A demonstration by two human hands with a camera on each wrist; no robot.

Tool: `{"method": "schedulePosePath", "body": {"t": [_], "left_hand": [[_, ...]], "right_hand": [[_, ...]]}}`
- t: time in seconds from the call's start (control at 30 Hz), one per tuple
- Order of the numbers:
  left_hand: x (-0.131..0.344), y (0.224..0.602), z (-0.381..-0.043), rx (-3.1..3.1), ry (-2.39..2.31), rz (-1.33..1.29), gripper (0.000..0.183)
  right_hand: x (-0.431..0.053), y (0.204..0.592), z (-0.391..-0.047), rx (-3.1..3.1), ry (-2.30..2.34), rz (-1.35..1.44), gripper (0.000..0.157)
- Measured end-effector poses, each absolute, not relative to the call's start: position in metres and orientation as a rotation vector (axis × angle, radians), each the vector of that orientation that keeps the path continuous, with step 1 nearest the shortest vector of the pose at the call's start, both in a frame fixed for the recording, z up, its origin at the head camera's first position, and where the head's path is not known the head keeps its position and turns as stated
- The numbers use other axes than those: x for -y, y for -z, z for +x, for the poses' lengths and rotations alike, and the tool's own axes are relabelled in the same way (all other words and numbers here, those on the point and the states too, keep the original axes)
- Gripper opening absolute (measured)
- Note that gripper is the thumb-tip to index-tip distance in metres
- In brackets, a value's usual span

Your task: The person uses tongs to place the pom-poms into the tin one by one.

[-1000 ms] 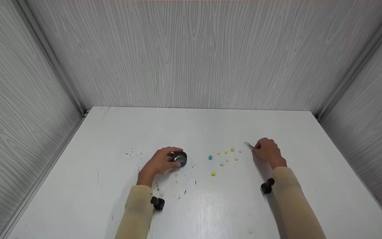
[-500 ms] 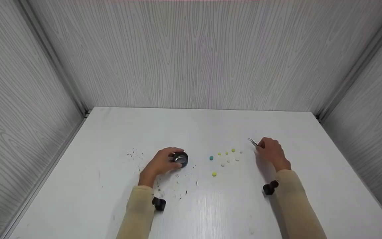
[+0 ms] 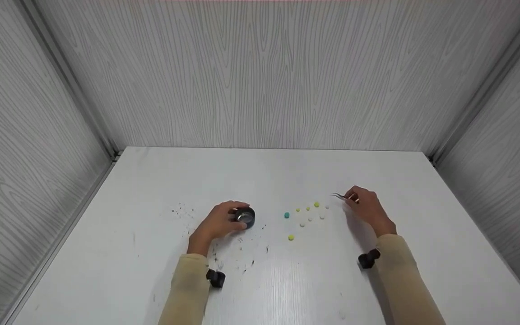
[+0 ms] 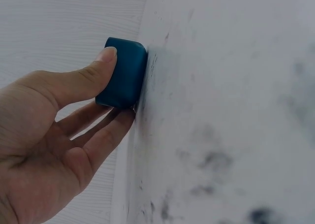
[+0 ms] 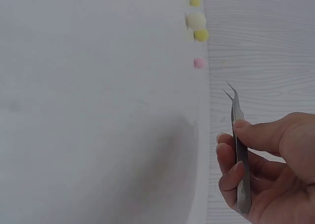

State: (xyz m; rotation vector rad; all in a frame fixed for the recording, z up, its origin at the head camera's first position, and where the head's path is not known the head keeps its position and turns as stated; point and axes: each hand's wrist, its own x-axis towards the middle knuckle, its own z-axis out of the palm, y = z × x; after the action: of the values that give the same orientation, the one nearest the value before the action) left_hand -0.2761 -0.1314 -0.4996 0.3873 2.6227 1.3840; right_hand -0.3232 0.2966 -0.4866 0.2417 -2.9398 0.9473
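Grips in the left hand (image 3: pixel 218 222), with thumb and fingers clamped on its sides, a small, round, dark-blue container (image 4: pixel 129 76) with a metallic interior, set on the white tabletop (image 3: pixel 106 253) amid dark marks (image 3: pixel 253 262). Shows, to the right of that hand, a teal ball (image 3: pixel 286 215), a bright yellow ball (image 3: pixel 291 237) and a loose cluster of small yellow and pale balls (image 3: pixel 317 204). Pinches in the right hand (image 3: pixel 367 207), just beyond these, silver metal tweezers (image 5: pixel 241 152) with curved tips apart, pointing left.
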Motion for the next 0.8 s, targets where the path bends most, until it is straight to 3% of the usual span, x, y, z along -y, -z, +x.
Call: {"method": "schedulePosePath", "body": {"t": [0.8], "left_hand": [[0.131, 0.495, -0.272, -2.648, -1.341, 0.369, 0.056]], "right_hand": [[-0.269, 0.479, -0.320, 2.941, -0.914, 0.391, 0.013]]}}
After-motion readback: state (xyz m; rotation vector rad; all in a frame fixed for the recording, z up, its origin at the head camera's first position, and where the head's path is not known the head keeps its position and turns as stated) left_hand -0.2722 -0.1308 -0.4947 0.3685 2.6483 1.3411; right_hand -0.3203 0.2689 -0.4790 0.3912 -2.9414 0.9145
